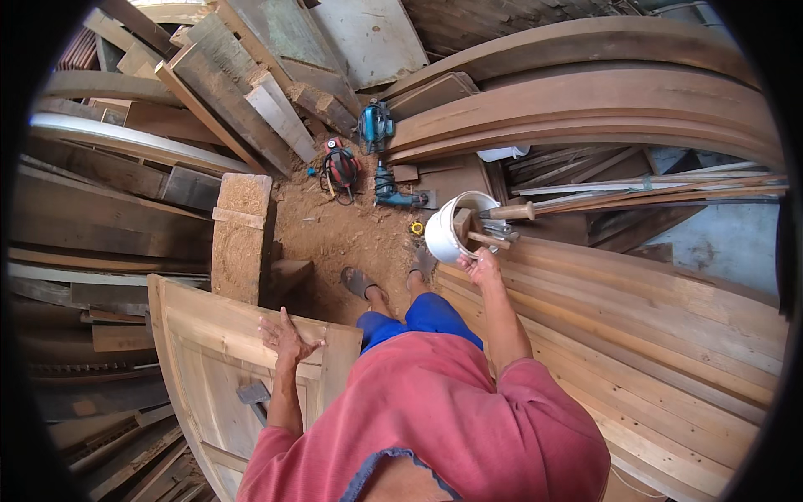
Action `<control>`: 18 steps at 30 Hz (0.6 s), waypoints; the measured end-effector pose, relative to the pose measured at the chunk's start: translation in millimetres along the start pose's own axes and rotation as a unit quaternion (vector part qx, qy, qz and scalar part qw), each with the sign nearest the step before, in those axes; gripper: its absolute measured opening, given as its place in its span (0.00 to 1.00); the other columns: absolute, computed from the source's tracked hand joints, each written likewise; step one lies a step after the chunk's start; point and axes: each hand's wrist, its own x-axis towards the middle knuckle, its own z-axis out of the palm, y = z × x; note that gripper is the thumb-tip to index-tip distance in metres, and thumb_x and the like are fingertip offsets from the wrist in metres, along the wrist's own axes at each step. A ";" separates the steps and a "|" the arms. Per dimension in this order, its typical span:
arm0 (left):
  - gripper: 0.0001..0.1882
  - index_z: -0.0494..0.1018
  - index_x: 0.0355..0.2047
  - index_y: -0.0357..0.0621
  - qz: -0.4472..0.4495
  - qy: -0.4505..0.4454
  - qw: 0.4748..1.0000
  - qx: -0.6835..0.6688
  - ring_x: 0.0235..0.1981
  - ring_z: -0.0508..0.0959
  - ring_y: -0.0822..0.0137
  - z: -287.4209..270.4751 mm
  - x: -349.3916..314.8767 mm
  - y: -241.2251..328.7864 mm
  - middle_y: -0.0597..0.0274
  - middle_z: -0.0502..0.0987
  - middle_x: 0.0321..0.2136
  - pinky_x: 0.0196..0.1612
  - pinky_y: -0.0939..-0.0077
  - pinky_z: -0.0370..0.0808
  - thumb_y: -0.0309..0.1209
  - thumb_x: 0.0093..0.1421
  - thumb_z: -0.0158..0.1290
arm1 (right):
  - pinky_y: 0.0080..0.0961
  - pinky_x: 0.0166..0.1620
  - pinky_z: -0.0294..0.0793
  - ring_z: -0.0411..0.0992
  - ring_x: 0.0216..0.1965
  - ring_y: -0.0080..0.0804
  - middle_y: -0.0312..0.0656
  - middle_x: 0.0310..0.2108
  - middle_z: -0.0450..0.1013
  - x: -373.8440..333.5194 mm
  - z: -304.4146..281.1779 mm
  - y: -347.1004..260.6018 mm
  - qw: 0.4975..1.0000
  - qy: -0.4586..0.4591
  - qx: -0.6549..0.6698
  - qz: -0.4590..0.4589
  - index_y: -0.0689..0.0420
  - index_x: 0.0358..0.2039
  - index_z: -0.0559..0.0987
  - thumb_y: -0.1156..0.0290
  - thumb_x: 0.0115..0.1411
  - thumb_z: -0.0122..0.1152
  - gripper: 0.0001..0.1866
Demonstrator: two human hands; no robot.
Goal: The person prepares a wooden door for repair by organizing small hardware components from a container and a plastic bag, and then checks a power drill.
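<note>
My left hand (288,337) lies with fingers spread on the edge of a panelled wooden door (226,314). A hammer (253,393) with a grey metal head rests on that door, partly hidden by my left forearm. My right hand (482,266) grips the near rim of a white bucket (445,234), beside the stacked boards on the right. Inside the bucket are several tools, among them one with a thick wooden handle (520,212) sticking out to the right and a wooden piece (488,240) near my fingers. The bucket's bottom is hidden.
Sawdust covers the floor (326,243) around my feet. Ahead lie a teal power tool (376,125), a red corded tool (341,167), a teal drill (397,194) and a yellow tape measure (416,227). A sawdust-covered block (240,251) stands left; long planks (636,309) stack right.
</note>
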 end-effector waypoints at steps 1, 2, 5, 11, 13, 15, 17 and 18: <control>0.84 0.25 0.75 0.57 -0.006 -0.006 1.000 0.000 0.70 0.22 0.21 0.0 0.9 0.9 0.19 0.17 0.68 0.67 0.21 0.34 0.62 0.33 0.76 | 0.30 0.25 0.80 0.80 0.25 0.40 0.50 0.28 0.80 9.2 -7.0 -14.7 1.000 -0.024 0.006 -0.008 0.66 0.38 0.77 0.66 0.69 0.41 0.18; 0.85 0.24 0.75 0.55 -0.006 0.001 1.000 -0.021 0.70 0.19 0.21 4.9 5.4 -0.5 0.19 0.15 0.68 0.67 0.21 0.33 0.63 0.33 0.76 | 0.29 0.25 0.80 0.80 0.25 0.39 0.49 0.29 0.80 19.2 -11.4 -27.2 0.999 -0.008 0.028 -0.023 0.66 0.39 0.77 0.66 0.69 0.41 0.19; 0.85 0.24 0.75 0.53 -0.044 -0.016 0.999 -0.018 0.70 0.18 0.22 13.5 16.1 0.1 0.19 0.15 0.68 0.67 0.21 0.32 0.64 0.33 0.75 | 0.30 0.26 0.82 0.81 0.27 0.37 0.48 0.30 0.80 51.9 -26.0 -70.2 0.997 0.005 0.062 -0.042 0.66 0.40 0.77 0.66 0.69 0.40 0.19; 0.87 0.26 0.74 0.49 -0.095 -0.048 0.994 0.027 0.72 0.22 0.25 10.8 22.2 5.6 0.18 0.15 0.68 0.73 0.36 0.33 0.62 0.30 0.77 | 0.32 0.32 0.84 0.81 0.32 0.39 0.50 0.34 0.79 129.3 -45.1 -142.3 0.985 0.042 0.149 -0.074 0.67 0.46 0.74 0.66 0.68 0.41 0.18; 0.87 0.26 0.74 0.49 -0.089 -0.061 0.993 0.037 0.72 0.23 0.26 2.0 24.3 14.5 0.17 0.17 0.68 0.73 0.36 0.33 0.63 0.29 0.77 | 0.42 0.35 0.85 0.81 0.36 0.41 0.52 0.38 0.77 168.5 -66.4 -165.0 0.981 0.016 0.181 -0.064 0.60 0.43 0.70 0.71 0.66 0.43 0.09; 0.88 0.26 0.74 0.44 -0.079 -0.068 0.993 0.058 0.72 0.22 0.26 2.0 25.9 7.8 0.16 0.16 0.67 0.72 0.36 0.32 0.67 0.28 0.75 | 0.44 0.38 0.86 0.81 0.39 0.42 0.53 0.41 0.76 189.4 -64.5 -179.1 0.978 0.040 0.184 -0.094 0.60 0.45 0.68 0.71 0.67 0.41 0.10; 0.88 0.28 0.74 0.44 -0.078 -0.058 0.992 0.074 0.72 0.22 0.26 7.0 28.3 1.5 0.16 0.16 0.67 0.73 0.37 0.32 0.66 0.28 0.75 | 0.45 0.39 0.85 0.81 0.41 0.43 0.54 0.45 0.75 222.1 -67.1 -198.2 0.974 0.025 0.217 -0.058 0.60 0.47 0.67 0.71 0.67 0.41 0.11; 0.88 0.28 0.74 0.44 -0.080 -0.058 0.992 0.074 0.72 0.22 0.26 8.9 28.3 -3.1 0.15 0.17 0.67 0.73 0.37 0.32 0.66 0.28 0.75 | 0.46 0.39 0.85 0.81 0.43 0.44 0.55 0.46 0.74 231.5 -62.1 -197.7 0.973 0.035 0.215 -0.077 0.60 0.48 0.66 0.71 0.67 0.41 0.12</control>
